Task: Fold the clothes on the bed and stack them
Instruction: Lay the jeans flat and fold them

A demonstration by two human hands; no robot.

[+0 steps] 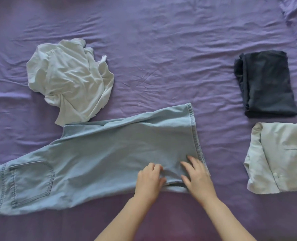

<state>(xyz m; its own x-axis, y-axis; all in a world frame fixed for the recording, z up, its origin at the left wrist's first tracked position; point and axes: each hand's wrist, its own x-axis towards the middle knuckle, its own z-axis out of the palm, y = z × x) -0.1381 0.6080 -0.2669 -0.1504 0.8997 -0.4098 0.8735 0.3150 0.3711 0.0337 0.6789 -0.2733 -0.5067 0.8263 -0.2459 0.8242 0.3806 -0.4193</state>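
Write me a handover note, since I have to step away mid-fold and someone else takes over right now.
Left hand: grips the near edge of the light blue jeans, close to the hem end.
Right hand: fingers spread, resting on the jeans beside the hem.
Jeans lie across the purple bed sheet, legs laid together, not yet folded short.
Done: dark garment and pale garment folded at right, lying apart, not stacked.
Left: fold the jeans, fold the crumpled white shirt, stack everything.

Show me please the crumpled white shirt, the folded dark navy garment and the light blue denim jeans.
crumpled white shirt (69,79): head view, middle of the heap.
folded dark navy garment (267,84): head view, top face.
light blue denim jeans (109,153): head view, leg fabric.
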